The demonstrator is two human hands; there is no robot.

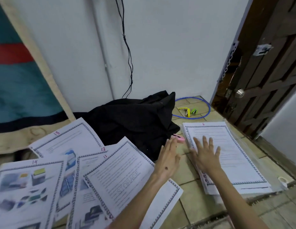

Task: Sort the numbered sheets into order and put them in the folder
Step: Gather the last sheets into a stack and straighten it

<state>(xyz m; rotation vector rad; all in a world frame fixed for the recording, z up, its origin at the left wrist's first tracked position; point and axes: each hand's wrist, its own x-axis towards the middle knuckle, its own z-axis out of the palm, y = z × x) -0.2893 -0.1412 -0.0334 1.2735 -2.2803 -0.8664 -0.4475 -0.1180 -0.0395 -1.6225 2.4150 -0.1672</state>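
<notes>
Both hands are out over the tiled floor (pixel 188 172) now. The right hand (pixel 206 154) lies flat on the stack of sheets (pixel 235 156) at the right, fingers spread and released, palm pressing the left part of the top page, which carries a pink 6 at its head. That stack sits on what looks like a clear plastic folder (pixel 253 146), its edge showing along the far side near the wooden door (pixel 266 76). The left hand (pixel 168 156) is open too, fingers straight and together, gripping nothing, its fingertips right by a small pink object (pixel 228 139) at the foot of a heap of black cloth (pixel 132 119). Off to the left, loose sheets fan across the floor, overlapping: sheet 15 (pixel 67 138) farthest, sheet 14 (pixel 26 184) nearest the left edge, sheet 13 (pixel 87 164) and sheet 11 (pixel 120 172) under the left forearm. A blue hoop (pixel 208 109) lies in the corner.
</notes>
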